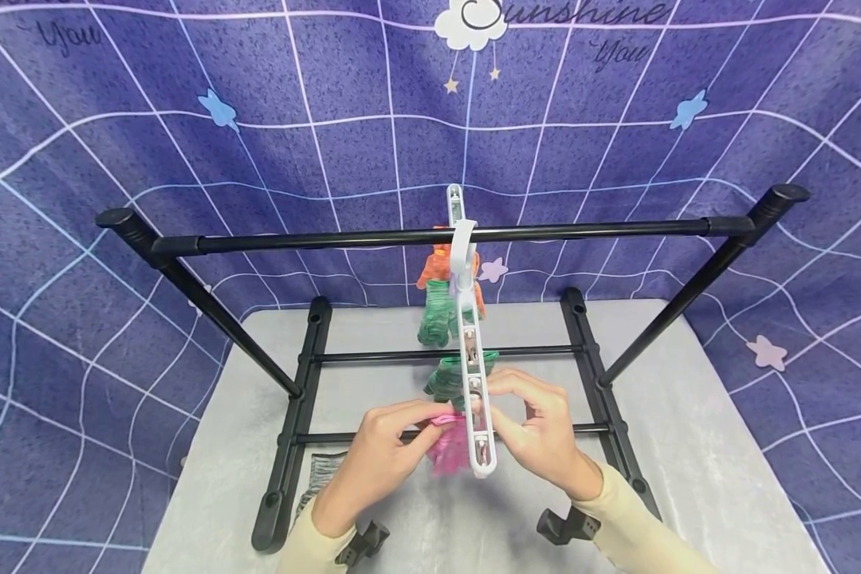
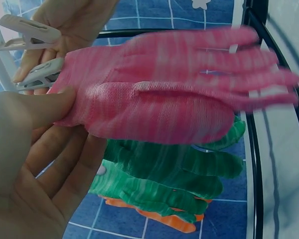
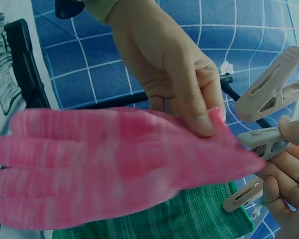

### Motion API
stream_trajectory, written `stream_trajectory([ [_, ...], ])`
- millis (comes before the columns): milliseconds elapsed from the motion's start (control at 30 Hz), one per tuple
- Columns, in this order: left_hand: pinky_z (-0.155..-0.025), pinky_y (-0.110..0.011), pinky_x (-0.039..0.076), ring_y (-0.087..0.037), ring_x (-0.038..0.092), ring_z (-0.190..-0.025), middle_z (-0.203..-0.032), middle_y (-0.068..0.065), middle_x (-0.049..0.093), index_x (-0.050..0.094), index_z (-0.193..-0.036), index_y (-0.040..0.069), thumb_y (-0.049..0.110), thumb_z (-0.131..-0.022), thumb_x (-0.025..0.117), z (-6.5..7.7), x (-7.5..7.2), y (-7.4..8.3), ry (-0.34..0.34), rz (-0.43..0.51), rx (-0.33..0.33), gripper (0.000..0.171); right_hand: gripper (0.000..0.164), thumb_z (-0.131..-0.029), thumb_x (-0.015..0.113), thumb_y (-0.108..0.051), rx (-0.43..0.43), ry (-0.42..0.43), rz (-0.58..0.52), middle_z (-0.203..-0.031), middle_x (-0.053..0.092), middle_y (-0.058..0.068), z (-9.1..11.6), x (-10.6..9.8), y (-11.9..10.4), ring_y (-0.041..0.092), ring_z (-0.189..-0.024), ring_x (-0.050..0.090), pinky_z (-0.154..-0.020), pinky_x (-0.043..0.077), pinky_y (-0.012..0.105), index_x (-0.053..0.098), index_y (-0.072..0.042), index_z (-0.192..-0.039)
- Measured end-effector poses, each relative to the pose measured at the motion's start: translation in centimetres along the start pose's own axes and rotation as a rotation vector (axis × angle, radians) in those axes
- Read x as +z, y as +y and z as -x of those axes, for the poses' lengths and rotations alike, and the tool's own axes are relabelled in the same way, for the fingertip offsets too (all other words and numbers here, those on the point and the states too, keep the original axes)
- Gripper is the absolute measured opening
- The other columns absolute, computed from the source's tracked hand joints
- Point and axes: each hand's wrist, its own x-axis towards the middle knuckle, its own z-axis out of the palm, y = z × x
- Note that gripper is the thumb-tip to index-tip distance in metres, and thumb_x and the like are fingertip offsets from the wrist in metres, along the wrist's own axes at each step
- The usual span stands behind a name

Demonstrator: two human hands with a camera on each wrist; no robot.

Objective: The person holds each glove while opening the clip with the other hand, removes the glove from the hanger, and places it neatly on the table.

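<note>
My left hand (image 1: pixel 383 446) pinches the cuff of a pink striped knit glove (image 2: pixel 154 94), thumb on top. The glove stretches sideways from the cuff, its fingers pointing away from the hanger. On the other side of a white clip hanger (image 1: pixel 466 307), my right hand (image 1: pixel 541 418) pinches a grey-white clip (image 3: pixel 261 138) between thumb and fingers. That clip's tip meets a corner of the pink cuff; whether it bites the fabric I cannot tell. Behind, green gloves (image 2: pixel 164 169) and an orange glove (image 1: pixel 436 267) hang from the same hanger.
The hanger hooks over the top bar (image 1: pixel 330 239) of a black rack. Another clip (image 3: pixel 269 87) sits beside the pinched one. A grey-and-black striped glove (image 1: pixel 323 470) lies on the pale tabletop (image 1: pixel 215 486) at left. A purple grid-patterned cloth (image 1: pixel 581 159) stands behind.
</note>
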Motion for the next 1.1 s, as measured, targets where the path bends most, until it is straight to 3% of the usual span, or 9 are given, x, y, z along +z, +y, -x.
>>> stream_trajectory([
  [200,-0.090,-0.023,0.061,-0.015,0.078,-0.103,-0.113,0.003,0.081,0.082,-0.119,0.014,0.004,-0.095,0.080,0.17,0.14,-0.42,0.009,0.003,0.010,0.026,0.020,-0.082,0.078,0.017,-0.002,0.001,-0.005,-0.091,0.076,0.018,-0.06,-0.06,0.01,0.025,-0.087,0.073,-0.092,0.060,0.029,0.076,0.005,-0.098],
  [633,-0.085,-0.022,0.061,-0.010,0.077,-0.095,-0.113,0.005,0.080,0.081,-0.118,0.018,0.006,-0.099,0.077,0.59,-0.38,-0.58,0.018,0.055,-0.009,0.022,0.027,-0.077,0.078,0.020,-0.015,-0.014,0.021,-0.092,0.077,0.015,0.04,0.01,-0.01,0.026,-0.087,0.072,-0.092,0.060,0.029,0.075,0.004,-0.099],
  [967,-0.081,-0.021,0.062,-0.013,0.077,-0.094,-0.113,0.003,0.080,0.081,-0.119,0.015,0.004,-0.099,0.076,0.96,-0.55,-0.89,0.016,0.078,0.002,0.023,0.010,-0.091,0.081,0.004,-0.028,-0.019,0.028,-0.090,0.076,0.017,0.03,0.09,0.12,0.025,-0.086,0.073,-0.093,0.060,0.028,0.075,0.005,-0.099],
  [1100,-0.081,-0.021,0.061,-0.012,0.077,-0.092,-0.110,0.004,0.081,0.081,-0.118,0.017,0.005,-0.100,0.076,1.01,-0.53,-1.00,0.014,0.075,0.003,0.022,0.018,-0.083,0.079,0.014,-0.027,-0.011,0.019,-0.090,0.076,0.017,-0.03,0.12,0.13,0.025,-0.085,0.073,-0.093,0.060,0.029,0.075,0.005,-0.098],
])
